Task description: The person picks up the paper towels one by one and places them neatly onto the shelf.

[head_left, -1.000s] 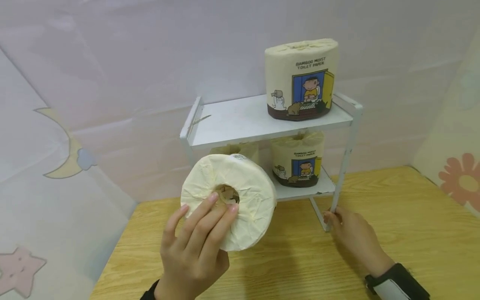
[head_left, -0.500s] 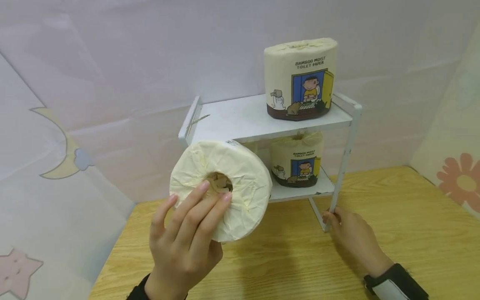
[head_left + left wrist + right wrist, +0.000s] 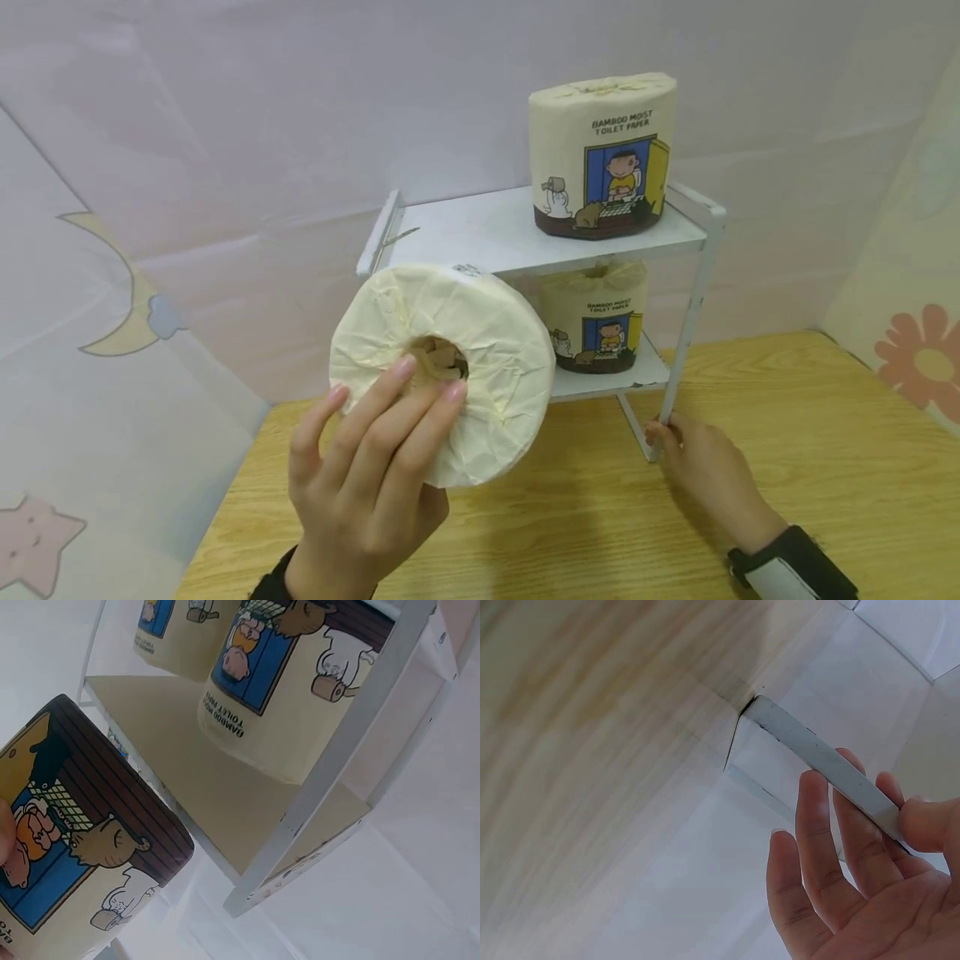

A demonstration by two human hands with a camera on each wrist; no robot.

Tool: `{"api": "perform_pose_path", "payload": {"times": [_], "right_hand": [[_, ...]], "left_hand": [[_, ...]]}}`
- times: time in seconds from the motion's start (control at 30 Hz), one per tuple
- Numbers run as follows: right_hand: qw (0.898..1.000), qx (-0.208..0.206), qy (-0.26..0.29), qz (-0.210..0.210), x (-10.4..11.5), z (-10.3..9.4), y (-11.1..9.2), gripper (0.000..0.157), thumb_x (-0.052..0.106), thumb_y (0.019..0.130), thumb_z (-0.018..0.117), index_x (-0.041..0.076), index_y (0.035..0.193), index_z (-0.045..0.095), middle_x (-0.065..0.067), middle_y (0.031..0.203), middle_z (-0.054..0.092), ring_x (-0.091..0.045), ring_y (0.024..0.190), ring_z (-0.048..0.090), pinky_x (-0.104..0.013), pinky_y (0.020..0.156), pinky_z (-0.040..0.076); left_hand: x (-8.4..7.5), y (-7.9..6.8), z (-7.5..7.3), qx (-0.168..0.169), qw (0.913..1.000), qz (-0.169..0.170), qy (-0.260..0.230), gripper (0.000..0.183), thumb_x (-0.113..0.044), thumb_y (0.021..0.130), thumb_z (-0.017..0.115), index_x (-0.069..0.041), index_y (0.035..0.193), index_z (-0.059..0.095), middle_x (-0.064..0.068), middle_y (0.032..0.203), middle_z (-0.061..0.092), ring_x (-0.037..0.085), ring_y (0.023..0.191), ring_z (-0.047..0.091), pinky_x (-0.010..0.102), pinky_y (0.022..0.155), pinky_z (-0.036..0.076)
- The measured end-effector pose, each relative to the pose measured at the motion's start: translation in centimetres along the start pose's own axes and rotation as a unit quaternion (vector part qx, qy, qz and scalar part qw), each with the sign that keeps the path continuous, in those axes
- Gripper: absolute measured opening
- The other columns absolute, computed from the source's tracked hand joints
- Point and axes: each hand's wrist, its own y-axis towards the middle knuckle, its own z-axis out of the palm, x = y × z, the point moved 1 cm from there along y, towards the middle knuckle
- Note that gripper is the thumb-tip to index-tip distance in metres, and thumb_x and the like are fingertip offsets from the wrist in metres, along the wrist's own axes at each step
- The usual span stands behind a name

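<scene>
My left hand [image 3: 367, 492] holds a paper-wrapped toilet roll [image 3: 498, 375], its fingers over the crumpled end beside the core hole. The roll hangs in front of a white two-tier rack [image 3: 465, 233], its end facing me. In the left wrist view, the cartoon print of this roll [image 3: 82, 847] shows beside the rack. At the rack's right front leg [image 3: 686, 342], my right hand [image 3: 708, 471] grips low down. The right wrist view shows the thumb and fingers on that leg [image 3: 817, 754].
One toilet roll [image 3: 558, 158] stands on the rack's top tier, at the right. Another roll [image 3: 592, 333] is below it; a second lower roll [image 3: 180, 637] shows in the left wrist view. The rack stands on a wooden table [image 3: 555, 517] before a pale cloth backdrop [image 3: 262, 125].
My left hand has moved the toilet roll up and to the left, and the roll looks larger. It now covers the left lower roll. The right hand stays on the leg.
</scene>
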Motion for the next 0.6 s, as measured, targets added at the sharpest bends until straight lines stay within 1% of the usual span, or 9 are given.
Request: {"api": "perform_pose_path", "payload": {"times": [0.17,0.27,0.33,0.47,0.6], "right_hand": [[1.000,0.000,-0.001,0.002,0.0,-0.1,0.1,0.025,0.019,0.095,0.053,0.001,0.085,0.067,-0.006,0.058,0.061,-0.008,0.041,0.033,-0.020,0.034,0.027],[1.000,0.001,-0.003,0.001,-0.1,-0.1,0.2,0.024,0.019,0.094,0.053,0.001,0.085,0.066,-0.007,0.059,0.062,-0.008,0.041,0.033,-0.019,0.034,0.027],[1.000,0.001,-0.001,0.001,-0.1,-0.1,0.2,0.025,0.019,0.095,0.052,0.001,0.086,0.067,-0.009,0.063,0.066,-0.009,0.042,0.034,-0.020,0.035,0.027],[1.000,0.004,0.004,0.004,-0.1,-0.1,0.2,0.027,0.020,0.096,0.050,0.001,0.089,0.068,-0.013,0.070,0.070,-0.009,0.043,0.034,-0.021,0.035,0.029],[1.000,0.006,0.007,0.007,-0.1,-0.1,0.1,0.029,0.023,0.097,0.049,0.002,0.091,0.068,-0.014,0.074,0.072,-0.009,0.043,0.035,-0.022,0.035,0.030]], "left_hand": [[0.2,0.4,0.5,-0.014,0.9998,-0.012,0.010,0.031,0.002,0.066,0.063,-0.011,0.091,0.073,0.002,0.078,0.075,0.025,0.086,0.069,0.048,0.084,0.045],[0.3,0.7,0.7,-0.013,0.9997,-0.016,0.014,0.028,-0.002,0.067,0.068,-0.012,0.093,0.073,0.001,0.080,0.076,0.025,0.087,0.069,0.049,0.084,0.044],[0.4,1.0,1.0,-0.010,0.9996,-0.020,0.014,0.027,-0.003,0.068,0.070,-0.012,0.094,0.073,0.001,0.081,0.076,0.025,0.088,0.069,0.049,0.085,0.044],[0.7,1.9,1.6,-0.002,0.9993,-0.033,0.016,0.030,-0.001,0.068,0.070,-0.011,0.095,0.073,0.002,0.082,0.076,0.025,0.090,0.069,0.048,0.084,0.044],[0.9,2.7,2.2,0.016,0.9986,-0.046,0.018,0.037,0.007,0.067,0.064,-0.011,0.099,0.073,0.003,0.084,0.076,0.025,0.094,0.068,0.047,0.085,0.042]]}}
